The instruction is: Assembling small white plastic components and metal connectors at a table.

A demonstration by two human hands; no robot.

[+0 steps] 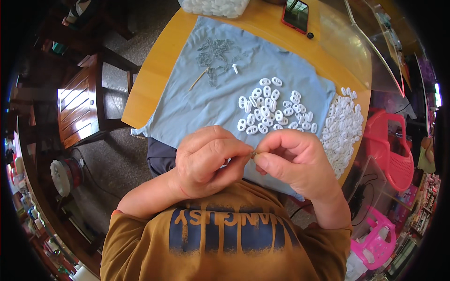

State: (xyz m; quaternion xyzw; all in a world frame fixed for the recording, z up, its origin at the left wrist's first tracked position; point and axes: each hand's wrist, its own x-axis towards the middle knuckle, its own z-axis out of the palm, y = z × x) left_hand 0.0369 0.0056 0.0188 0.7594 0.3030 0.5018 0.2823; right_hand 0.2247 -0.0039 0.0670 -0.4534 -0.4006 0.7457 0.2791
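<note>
Close above the near part of the light blue cloth (187, 100), my hands meet fingertip to fingertip. A tiny brownish metal-looking piece (253, 153) shows between them. Thumb and forefinger of my left hand (208, 159) are pinched at it, and a sliver of something white peeks out under those fingers. My right hand (297, 161) pinches the same piece from the other side. Just beyond lie scattered white oval plastic pieces with two holes (265, 111). Farther back sit a tangle of thin grey wire-like pieces (215, 54), a wooden stick (199, 78) and a small white peg (235, 69).
A big heap of white pieces (341, 131) covers the table's right side. At the far edge stand a clear tub of white pieces (215, 7) and a phone (296, 15). Around the yellow table (157, 77) are a red chair (386, 150), a pink stool (376, 239) and a wooden chair (79, 100).
</note>
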